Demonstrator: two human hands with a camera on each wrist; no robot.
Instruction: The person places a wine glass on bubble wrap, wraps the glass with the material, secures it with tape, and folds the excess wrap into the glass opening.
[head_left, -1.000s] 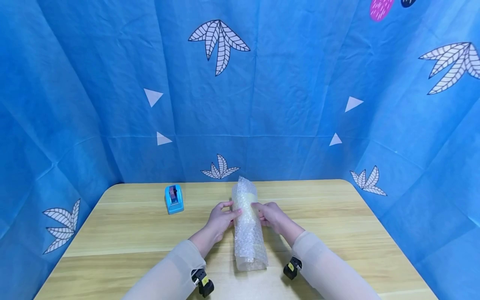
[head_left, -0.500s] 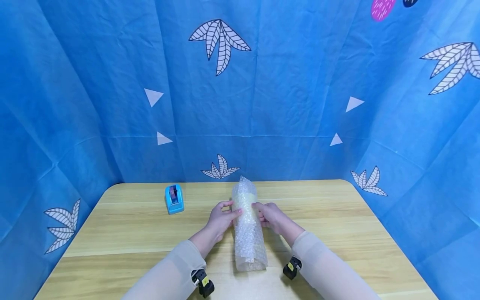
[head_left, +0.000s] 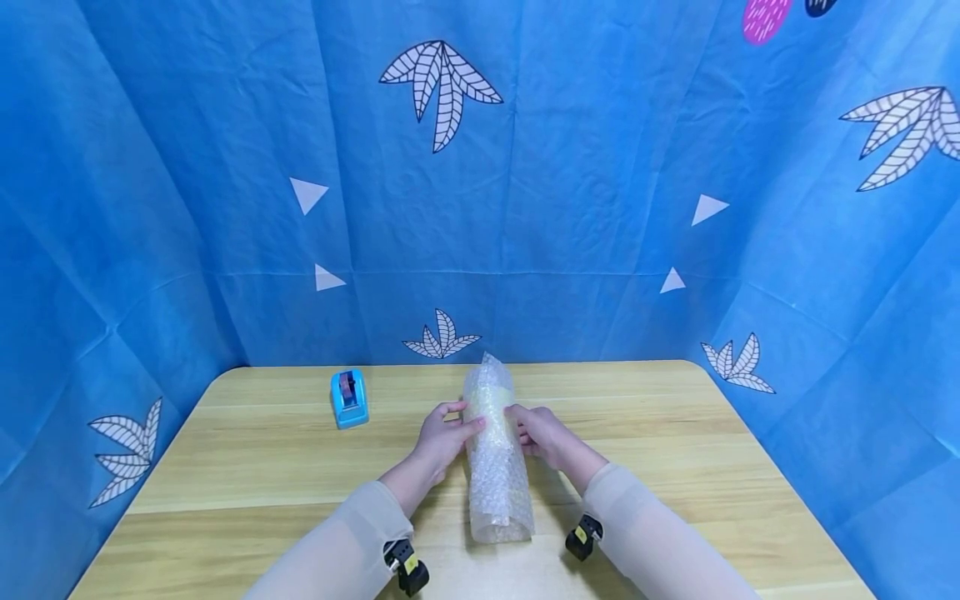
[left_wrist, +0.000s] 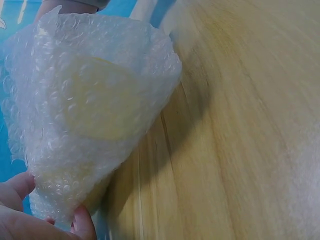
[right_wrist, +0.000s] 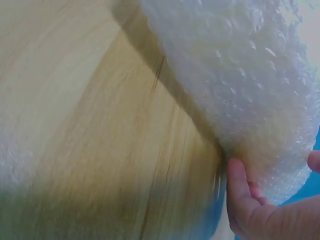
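A roll of bubble wrap lies lengthwise on the table between the two hands, with something yellowish showing faintly through it. The left hand grips its left side, thumb on top. From the right, the right hand holds the opposite side with its thumb on the wrap. In the left wrist view the wrap fills the upper left, and the left hand has its fingertips against it. The right wrist view shows the right hand holding the lower part of the wrap.
A blue tape dispenser stands near the back left of the wooden table. Behind the table and along its sides hangs a blue curtain printed with leaves and triangles. Each sleeve carries a small black camera.
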